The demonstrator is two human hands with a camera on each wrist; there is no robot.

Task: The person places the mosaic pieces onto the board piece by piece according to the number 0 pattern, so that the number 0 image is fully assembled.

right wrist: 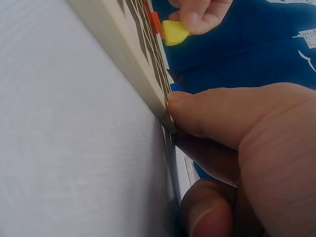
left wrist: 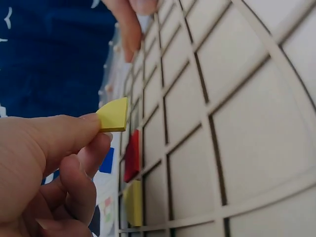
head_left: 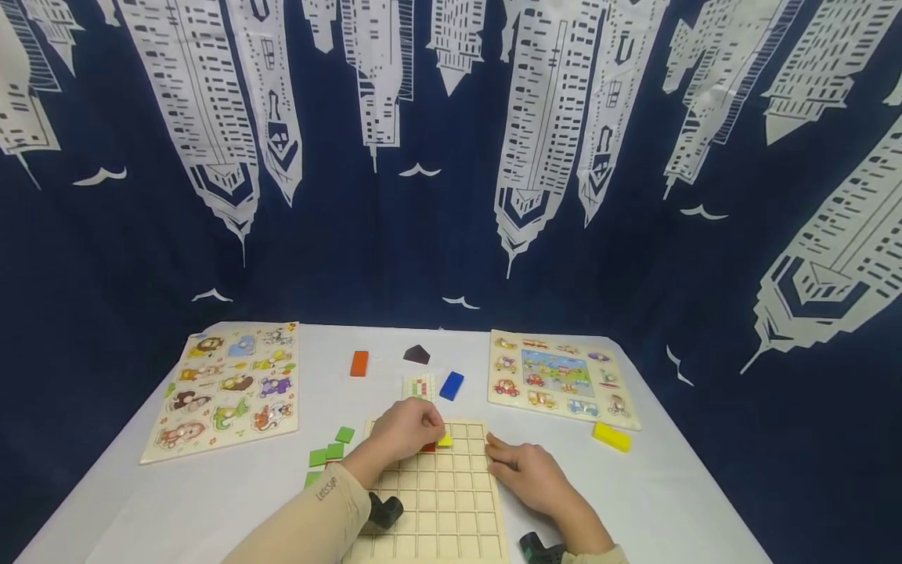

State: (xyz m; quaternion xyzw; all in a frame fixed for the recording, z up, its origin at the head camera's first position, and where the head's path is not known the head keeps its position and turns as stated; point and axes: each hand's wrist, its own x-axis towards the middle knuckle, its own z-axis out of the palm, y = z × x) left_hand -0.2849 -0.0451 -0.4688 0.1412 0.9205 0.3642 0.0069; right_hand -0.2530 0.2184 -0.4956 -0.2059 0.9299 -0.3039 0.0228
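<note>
Left hand (head_left: 407, 429) pinches a yellow piece (left wrist: 113, 115), right hand (head_left: 523, 470) the board (head_left: 426, 501). Beside the left hand, only its wrist view shows a second yellow tile (left wrist: 133, 203), seemingly in the board.

Left hand (head_left: 407, 429) in thumb-finger pinch; right hand (head_left: 527, 471) likewise.

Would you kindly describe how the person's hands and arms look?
The left hand and right hand are ungloved. The left sleeve is beige with small dark lettering near its end; the right sleeve, barely in view, is beige too. A black device sits at each wrist.
</note>
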